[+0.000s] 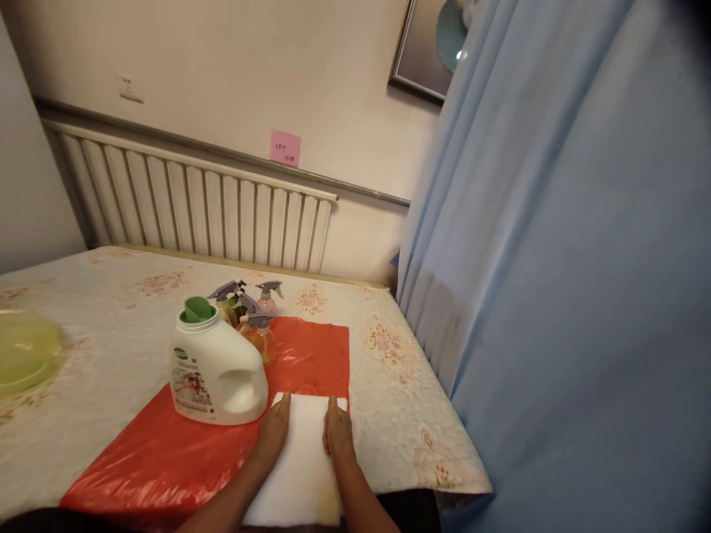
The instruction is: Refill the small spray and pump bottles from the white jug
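At the far left of the tabletop (100, 326), under its pale flowered cover, we saw a yellow-green basin (25, 359) cut off by the edge of the view. A red plastic sheet (183, 451) ran from the near edge toward the middle. On it stood a white detergent jug (216, 374) with a green cap, and just behind the jug huddled a cluster of spray bottles (252, 314), grey triggers pointing different ways.

Next came the person's own hands. The left hand (272, 437) lay flat, fingers straight, on the left edge of a white pad (303, 459) that lay on the red sheet at the near edge of the tabletop and seemed to reach past it toward the body. The right hand (338, 437) lay flat on the pad's right side. Neither grip was closed on anything; both palms pressed down, nothing held.

We judged the jug the main hazard: it stood touching or just beside the left hand, and a sideways sweep could knock it into the bottles behind. The slick sheet could also slide under pressure and drag everything with it.

To the right, a blue curtain (555, 296) hung close beside the tabletop's corner.
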Tool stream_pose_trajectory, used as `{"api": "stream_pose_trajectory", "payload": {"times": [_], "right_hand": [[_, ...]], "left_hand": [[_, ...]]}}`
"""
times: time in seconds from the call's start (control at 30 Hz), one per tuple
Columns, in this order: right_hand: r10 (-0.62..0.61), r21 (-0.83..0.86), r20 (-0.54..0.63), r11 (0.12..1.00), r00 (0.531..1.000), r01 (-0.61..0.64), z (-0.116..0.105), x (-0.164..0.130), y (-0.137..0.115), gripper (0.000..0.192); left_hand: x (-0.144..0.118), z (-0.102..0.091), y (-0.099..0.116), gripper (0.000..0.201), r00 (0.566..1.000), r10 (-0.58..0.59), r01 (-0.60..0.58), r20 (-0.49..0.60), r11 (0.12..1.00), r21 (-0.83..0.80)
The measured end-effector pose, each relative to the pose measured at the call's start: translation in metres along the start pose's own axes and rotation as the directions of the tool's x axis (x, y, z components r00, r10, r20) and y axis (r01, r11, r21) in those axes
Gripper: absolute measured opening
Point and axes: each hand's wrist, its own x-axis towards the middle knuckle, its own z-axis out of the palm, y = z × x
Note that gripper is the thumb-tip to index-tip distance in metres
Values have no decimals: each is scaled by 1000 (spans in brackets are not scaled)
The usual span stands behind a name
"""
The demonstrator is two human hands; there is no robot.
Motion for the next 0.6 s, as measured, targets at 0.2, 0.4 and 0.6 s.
{"api": "stream_pose_trajectory", "payload": {"times": [0.2, 0.4, 0.6], "right_hand": [[133, 64, 14, 989, 991, -134, -1, -1, -1, 57], [160, 97, 24, 982, 987, -162, 0, 1, 0, 60], [169, 110, 24, 979, 985, -171, -1, 0, -1, 58]], "left_hand": [[2, -1, -3, 54, 1000, -4, 4, 4, 1000, -27], [0, -1, -3, 57, 1000, -13, 12, -15, 997, -73], [-2, -2, 0, 56, 999, -31, 27, -34, 995, -100]]}}
